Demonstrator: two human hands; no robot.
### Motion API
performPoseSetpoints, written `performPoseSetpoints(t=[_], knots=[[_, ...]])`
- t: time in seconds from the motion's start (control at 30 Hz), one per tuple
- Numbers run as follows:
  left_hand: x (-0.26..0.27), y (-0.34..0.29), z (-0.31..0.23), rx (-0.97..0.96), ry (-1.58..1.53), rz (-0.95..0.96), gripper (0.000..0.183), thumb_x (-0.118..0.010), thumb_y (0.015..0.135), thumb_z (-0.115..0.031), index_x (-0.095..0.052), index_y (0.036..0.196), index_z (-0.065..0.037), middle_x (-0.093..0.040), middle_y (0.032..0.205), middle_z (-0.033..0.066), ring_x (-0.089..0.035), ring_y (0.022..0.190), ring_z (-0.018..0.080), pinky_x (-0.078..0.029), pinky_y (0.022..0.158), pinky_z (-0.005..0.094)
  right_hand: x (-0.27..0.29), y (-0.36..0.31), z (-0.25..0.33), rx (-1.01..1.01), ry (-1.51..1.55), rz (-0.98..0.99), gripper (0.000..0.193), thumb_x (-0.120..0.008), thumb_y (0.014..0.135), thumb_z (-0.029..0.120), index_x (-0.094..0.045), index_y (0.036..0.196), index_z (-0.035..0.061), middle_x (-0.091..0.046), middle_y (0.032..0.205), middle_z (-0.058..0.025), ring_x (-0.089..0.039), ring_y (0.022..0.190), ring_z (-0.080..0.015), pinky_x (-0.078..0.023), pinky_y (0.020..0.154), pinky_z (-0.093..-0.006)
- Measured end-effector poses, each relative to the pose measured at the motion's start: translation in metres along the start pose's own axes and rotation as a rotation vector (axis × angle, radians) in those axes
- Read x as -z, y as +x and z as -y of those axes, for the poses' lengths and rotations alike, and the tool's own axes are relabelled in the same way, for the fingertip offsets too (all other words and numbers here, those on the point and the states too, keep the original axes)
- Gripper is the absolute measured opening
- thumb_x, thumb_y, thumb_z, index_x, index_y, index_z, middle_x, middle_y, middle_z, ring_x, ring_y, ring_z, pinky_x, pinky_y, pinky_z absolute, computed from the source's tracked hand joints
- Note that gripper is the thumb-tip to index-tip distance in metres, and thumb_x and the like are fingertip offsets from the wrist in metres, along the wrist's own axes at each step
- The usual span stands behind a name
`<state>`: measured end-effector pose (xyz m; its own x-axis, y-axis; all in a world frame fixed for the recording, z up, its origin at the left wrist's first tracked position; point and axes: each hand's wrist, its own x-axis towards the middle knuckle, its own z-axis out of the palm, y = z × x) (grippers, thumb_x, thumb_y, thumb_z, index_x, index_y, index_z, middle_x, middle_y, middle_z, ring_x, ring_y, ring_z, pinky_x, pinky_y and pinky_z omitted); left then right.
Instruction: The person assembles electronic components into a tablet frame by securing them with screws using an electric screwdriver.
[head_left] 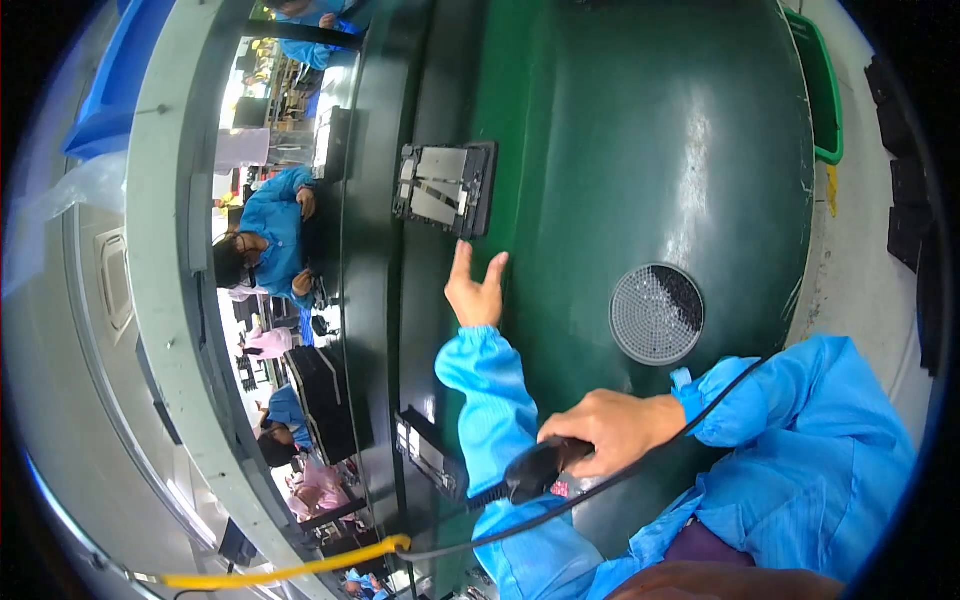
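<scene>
My left hand (477,290) reaches up the green work surface with thumb and forefinger apart, holding nothing. Just beyond its fingertips lies a black rectangular housing (445,188) with pale grey panels inside; I cannot tell if they touch. My right hand (615,432) crosses over the left forearm, its fingers wrapped round what looks like a black corded electric screwdriver (540,470). Part of the tool is hidden by the hand. A similar black housing (428,455) with pale panels lies left of the tool, partly covered by the left sleeve.
A round grey dish (656,314) of small dark pieces sits on the green surface (620,150). A black cable (620,478) crosses the right wrist and leads toward a yellow cord (290,570). A green bin (815,90) stands at upper right. Co-workers (270,235) sit beyond the frame.
</scene>
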<state>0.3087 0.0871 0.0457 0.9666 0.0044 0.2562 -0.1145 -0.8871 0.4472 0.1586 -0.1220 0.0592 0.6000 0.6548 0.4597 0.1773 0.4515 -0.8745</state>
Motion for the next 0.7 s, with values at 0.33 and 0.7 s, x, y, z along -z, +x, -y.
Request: performPoseSetpoints(t=[0.33,0.7], knots=[[-0.008,0.072,0.015,-0.398,0.434,0.114,0.054,-0.069,0.061,-0.014,-0.053,0.108,0.008,-0.054,0.112,0.0283,-0.055,0.100,0.0408,-0.044,0.088,0.0408,0.005,0.001,-0.006,0.053,-0.011,-0.059,0.033,-0.066,0.071,0.014,-0.052,0.100,0.0042,-0.059,0.068,-0.0133,-0.059,0.058,-0.0341,-0.045,0.050,-0.0418],[0.047,-0.128,0.000,-0.160,0.309,-0.075,0.056,-0.055,0.061,-0.005,-0.052,0.116,0.006,-0.052,0.120,0.0252,-0.048,0.113,0.0392,-0.035,0.099,0.0477,0.006,0.004,0.020,-0.031,-0.048,-0.121,0.032,-0.067,0.073,0.015,-0.053,0.099,0.0007,-0.057,0.066,-0.0093,-0.057,0.059,-0.0183,-0.044,0.053,-0.0322]])
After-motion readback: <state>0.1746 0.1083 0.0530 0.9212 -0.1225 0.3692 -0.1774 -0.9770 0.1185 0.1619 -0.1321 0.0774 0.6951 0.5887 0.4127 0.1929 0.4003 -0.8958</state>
